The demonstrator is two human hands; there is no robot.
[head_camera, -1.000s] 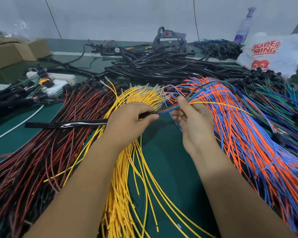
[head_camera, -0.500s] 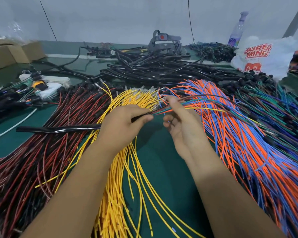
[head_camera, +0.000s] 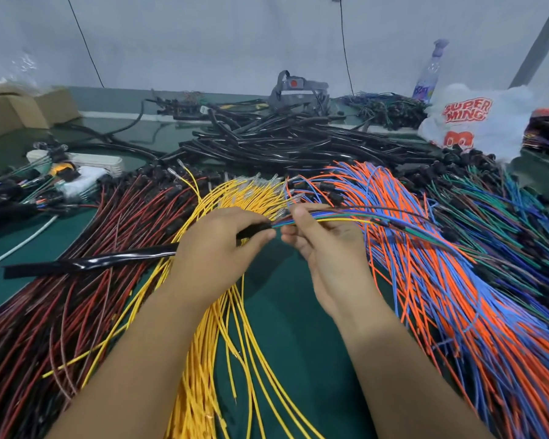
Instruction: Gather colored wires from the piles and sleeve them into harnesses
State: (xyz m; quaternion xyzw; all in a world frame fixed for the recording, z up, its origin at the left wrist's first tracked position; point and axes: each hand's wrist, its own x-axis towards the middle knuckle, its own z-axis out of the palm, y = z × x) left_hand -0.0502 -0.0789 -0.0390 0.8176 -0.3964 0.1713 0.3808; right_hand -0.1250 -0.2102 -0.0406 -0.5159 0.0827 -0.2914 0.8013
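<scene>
My left hand [head_camera: 217, 245] grips the open end of a glossy black sleeve [head_camera: 86, 263] that trails left across the red wires. My right hand [head_camera: 327, 242] pinches a thin bundle of coloured wires [head_camera: 346, 217], blue, green, yellow and dark ones, whose tips enter the sleeve mouth between my two thumbs. The bundle runs off to the right over the orange and blue pile [head_camera: 450, 280]. A yellow wire pile [head_camera: 222, 343] lies under my left forearm, with a red and black pile [head_camera: 61, 312] to its left.
A heap of black sleeves [head_camera: 286, 141] lies behind the piles. Green and blue wires [head_camera: 504, 210] fill the right edge. A white printed plastic bag [head_camera: 476, 118], a spray bottle [head_camera: 428, 77], cardboard boxes [head_camera: 16, 109] and a grey headset [head_camera: 295, 90] sit along the back of the green table [head_camera: 286, 327].
The two hands have come closer together, and the bundle's tips now sit at the sleeve mouth. The view has shifted slightly.
</scene>
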